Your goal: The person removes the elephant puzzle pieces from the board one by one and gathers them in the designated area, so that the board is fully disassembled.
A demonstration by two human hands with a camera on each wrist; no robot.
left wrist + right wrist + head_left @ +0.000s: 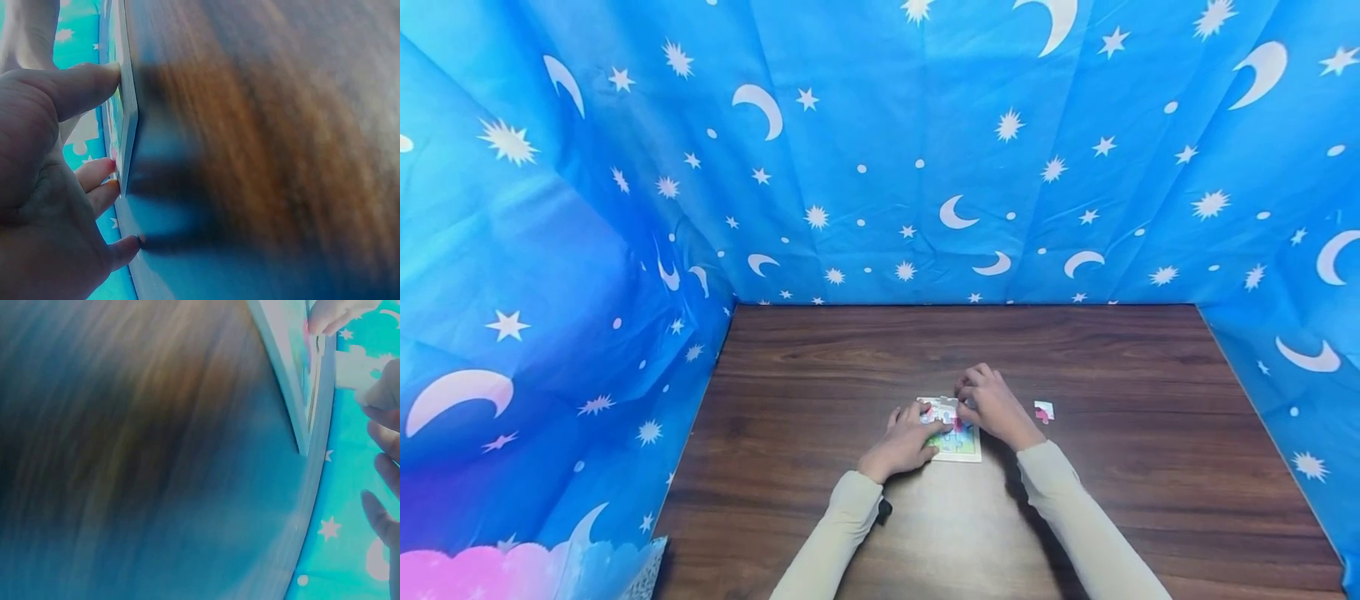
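Note:
A small jigsaw puzzle in a pale frame (pixel 968 457) lies on the table, its picture partly covered by both hands. The left hand (pixel 904 442) rests on the puzzle's left side with spread fingers; in the left wrist view, the thumb of the left hand (pixel 56 125) touches the board (pixel 129 119). Over the upper right part of the board, the right hand (pixel 992 407) pinches a pale puzzle piece (pixel 351 370), held above the surface in the right wrist view. Its printed side cannot be made out.
One loose piece, white and pink (pixel 1043 411), lies on the brown wooden table (pixel 1120 367) to the right of the board. Blue cloth (pixel 880 192) with moons and stars stands around the back and sides. A small black object (pixel 883 511) is by the left wrist.

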